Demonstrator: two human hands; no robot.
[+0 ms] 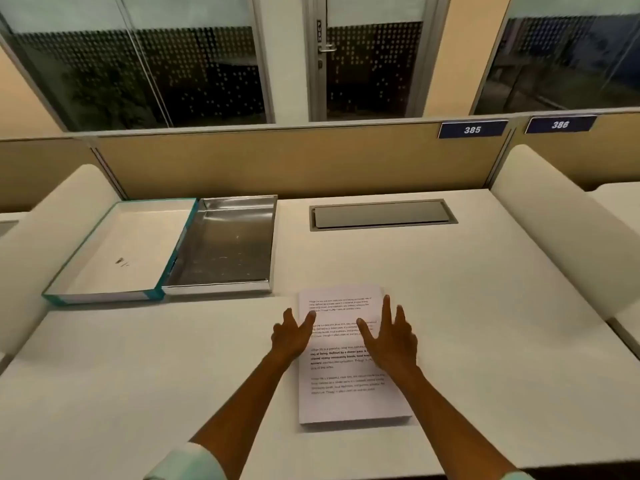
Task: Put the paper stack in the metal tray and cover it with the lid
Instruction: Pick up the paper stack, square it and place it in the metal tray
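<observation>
The paper stack (pixel 349 362) lies flat on the desk (pixel 485 306) between the spread left hand (pixel 292 336) and right hand (pixel 393 337), which seem to hover, gripping nothing.

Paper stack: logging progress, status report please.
Left hand, right hand open over paper stack. Metal tray empty, lid beside it. Path clear.

Two bare forearms end in the left hand (pixel 292 336) and right hand (pixel 393 336), each wearing no rings or watch, with pale mint-green sleeve cuffs (pixel 187 462) pushed up near the elbows.
</observation>
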